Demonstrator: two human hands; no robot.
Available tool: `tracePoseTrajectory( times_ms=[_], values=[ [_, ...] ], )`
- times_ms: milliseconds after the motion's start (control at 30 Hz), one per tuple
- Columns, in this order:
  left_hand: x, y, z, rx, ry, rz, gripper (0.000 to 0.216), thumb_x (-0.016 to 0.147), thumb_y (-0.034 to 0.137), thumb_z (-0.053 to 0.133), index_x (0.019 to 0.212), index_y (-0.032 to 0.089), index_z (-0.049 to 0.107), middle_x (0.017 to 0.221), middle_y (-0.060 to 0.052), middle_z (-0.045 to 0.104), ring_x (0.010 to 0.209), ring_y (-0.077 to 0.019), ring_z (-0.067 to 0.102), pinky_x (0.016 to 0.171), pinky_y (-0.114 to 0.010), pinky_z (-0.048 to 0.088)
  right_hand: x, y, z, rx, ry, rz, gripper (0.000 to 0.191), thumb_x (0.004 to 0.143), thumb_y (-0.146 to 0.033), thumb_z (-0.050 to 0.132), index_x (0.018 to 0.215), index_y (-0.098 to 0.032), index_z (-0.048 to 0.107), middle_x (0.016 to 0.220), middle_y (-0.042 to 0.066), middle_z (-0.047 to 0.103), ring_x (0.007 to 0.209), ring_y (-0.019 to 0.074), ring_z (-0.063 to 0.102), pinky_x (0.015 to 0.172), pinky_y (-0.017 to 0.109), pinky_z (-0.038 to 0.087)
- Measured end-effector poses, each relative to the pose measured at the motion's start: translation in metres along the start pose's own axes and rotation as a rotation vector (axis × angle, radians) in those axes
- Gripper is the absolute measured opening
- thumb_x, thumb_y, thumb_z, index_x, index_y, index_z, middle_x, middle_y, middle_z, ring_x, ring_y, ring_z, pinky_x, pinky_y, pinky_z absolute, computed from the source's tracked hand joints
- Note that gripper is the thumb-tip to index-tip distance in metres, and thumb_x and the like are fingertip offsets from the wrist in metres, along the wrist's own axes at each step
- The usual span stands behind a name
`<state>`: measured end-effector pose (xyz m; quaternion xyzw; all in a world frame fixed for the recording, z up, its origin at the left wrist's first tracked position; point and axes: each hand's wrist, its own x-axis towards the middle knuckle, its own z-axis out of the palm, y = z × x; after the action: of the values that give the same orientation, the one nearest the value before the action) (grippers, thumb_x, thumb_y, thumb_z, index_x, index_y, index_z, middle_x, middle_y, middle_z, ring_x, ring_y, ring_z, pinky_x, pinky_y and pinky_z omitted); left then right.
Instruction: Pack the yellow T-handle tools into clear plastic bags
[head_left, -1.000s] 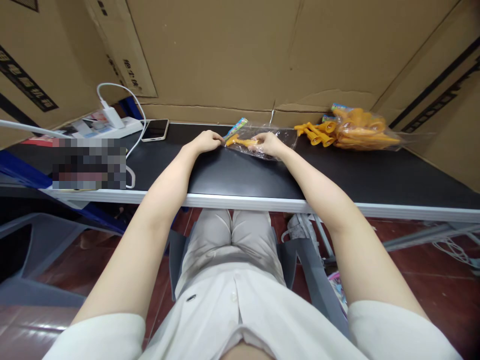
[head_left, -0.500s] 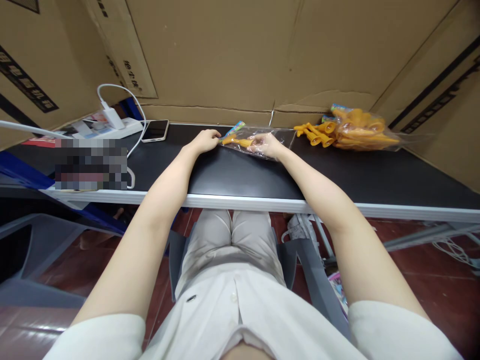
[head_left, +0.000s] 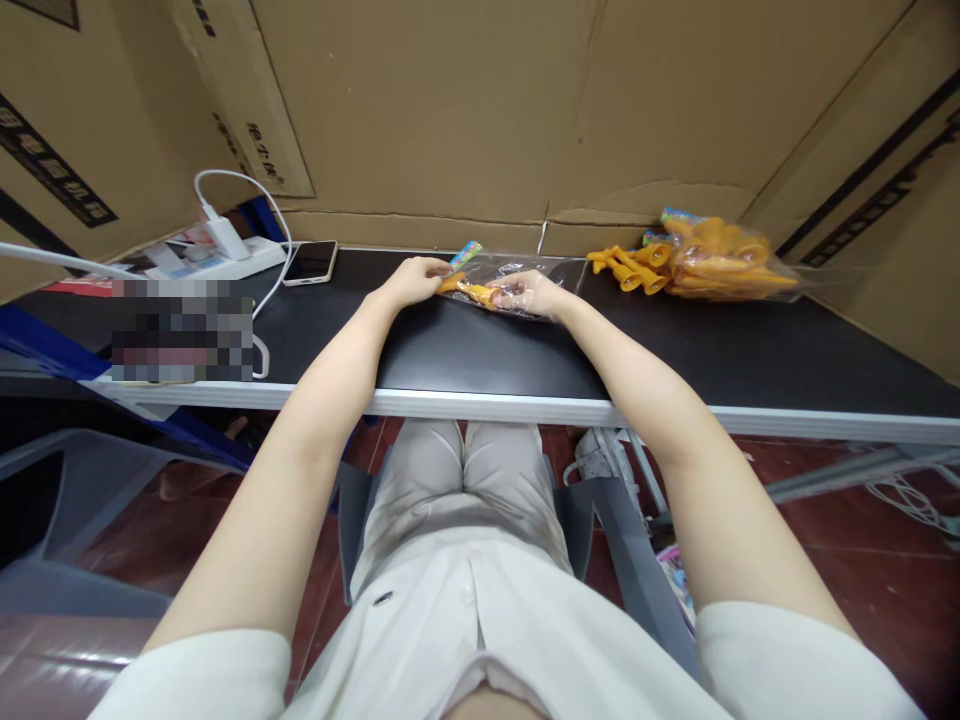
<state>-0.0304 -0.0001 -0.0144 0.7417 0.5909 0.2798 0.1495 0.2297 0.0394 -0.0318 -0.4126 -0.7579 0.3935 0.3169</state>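
An orange plastic toy (head_left: 471, 291) lies at the mouth of a clear plastic bag (head_left: 517, 272) with a colourful header card (head_left: 466, 254), far back on the black table (head_left: 465, 350). My left hand (head_left: 411, 280) pinches the toy's left end with closed fingers. My right hand (head_left: 531, 293) is closed on the clear bag and the toy's other end.
Loose orange toys (head_left: 626, 266) and a full clear bag of them (head_left: 720, 258) lie at the back right. A phone (head_left: 310, 261), a white power strip (head_left: 225, 258) with a charger and cable sit back left. Cardboard walls (head_left: 480, 110) surround the table.
Both hands have shifted the orange toy and bag slightly toward me and leftward; the header card now stands up behind my left hand.
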Motion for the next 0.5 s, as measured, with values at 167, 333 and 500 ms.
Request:
tracePoseTrajectory(
  times_ms=[167, 333, 500],
  values=[
    [0.0, 0.0, 0.001, -0.063, 0.002, -0.007, 0.05, 0.083, 0.02, 0.069, 0.131, 0.019, 0.086, 0.135, -0.006, 0.083, 0.131, -0.03, 0.075, 0.116, -0.031, 0.055, -0.005, -0.008, -0.001, 0.021, -0.04, 0.004, 0.037, 0.061, -0.027, 0.098, 0.095, -0.015, 0.088, 0.098, 0.007, 0.084, 0.105, 0.0283, 0.078, 0.11, 0.044, 0.058],
    [0.004, -0.004, 0.003, -0.144, -0.046, 0.006, 0.058, 0.08, 0.018, 0.071, 0.136, 0.017, 0.083, 0.138, -0.007, 0.082, 0.133, -0.0309, 0.075, 0.117, -0.034, 0.056, -0.009, -0.016, -0.001, 0.053, 0.009, 0.042, 0.027, 0.06, -0.01, 0.095, 0.083, -0.017, 0.083, 0.094, 0.007, 0.084, 0.099, 0.0253, 0.079, 0.109, 0.043, 0.06],
    [0.008, -0.01, 0.004, -0.13, -0.072, -0.013, 0.05, 0.088, 0.023, 0.069, 0.135, 0.017, 0.083, 0.133, -0.007, 0.084, 0.13, -0.0288, 0.076, 0.115, -0.031, 0.056, -0.005, -0.014, -0.017, -0.158, 0.166, 0.037, 0.016, 0.075, -0.002, 0.079, 0.083, -0.016, 0.081, 0.098, 0.012, 0.084, 0.099, 0.0268, 0.08, 0.106, 0.044, 0.063]
  ],
)
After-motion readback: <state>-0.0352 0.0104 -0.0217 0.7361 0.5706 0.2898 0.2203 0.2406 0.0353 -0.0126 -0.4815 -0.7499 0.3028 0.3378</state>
